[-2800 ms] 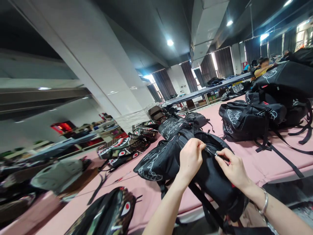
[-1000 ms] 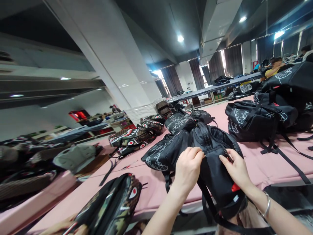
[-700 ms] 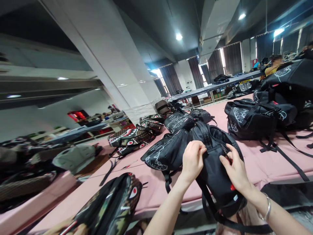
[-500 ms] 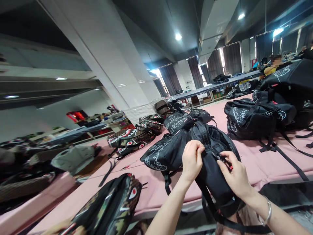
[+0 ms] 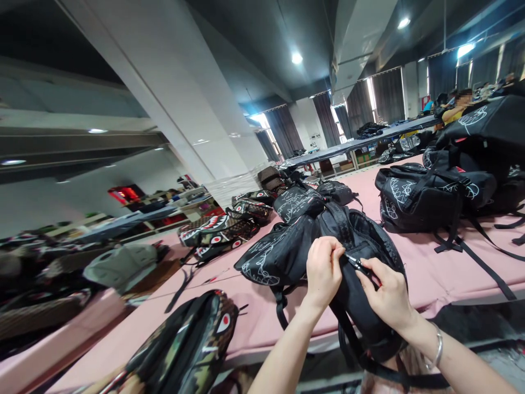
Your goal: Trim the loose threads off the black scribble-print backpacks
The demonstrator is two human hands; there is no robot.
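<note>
A black backpack (image 5: 353, 312) with white line drawings on a side flap lies opened out on the pink-topped table, at its near edge. My left hand (image 5: 324, 268) is closed in a pinch against the middle of the bag; what its fingertips grip is too small to make out. My right hand (image 5: 383, 295), a bangle at its wrist, is closed around a small black tool (image 5: 356, 263) with a metal tip and a bit of red. The tip points at the left fingertips, close to the bag's fabric.
Several black backpacks (image 5: 426, 202) with loose straps lie to the right. Shark-face patterned bags (image 5: 221, 232) sit at the back left. At lower left, another person's hand (image 5: 131, 386) is at a camouflage backpack (image 5: 180, 345). A white pillar (image 5: 197, 109) rises behind the pink table (image 5: 254, 312).
My right hand has shifted slightly left, bringing the tool closer to my left fingertips, and its metal tip now shows. My left hand stays nearly in place.
</note>
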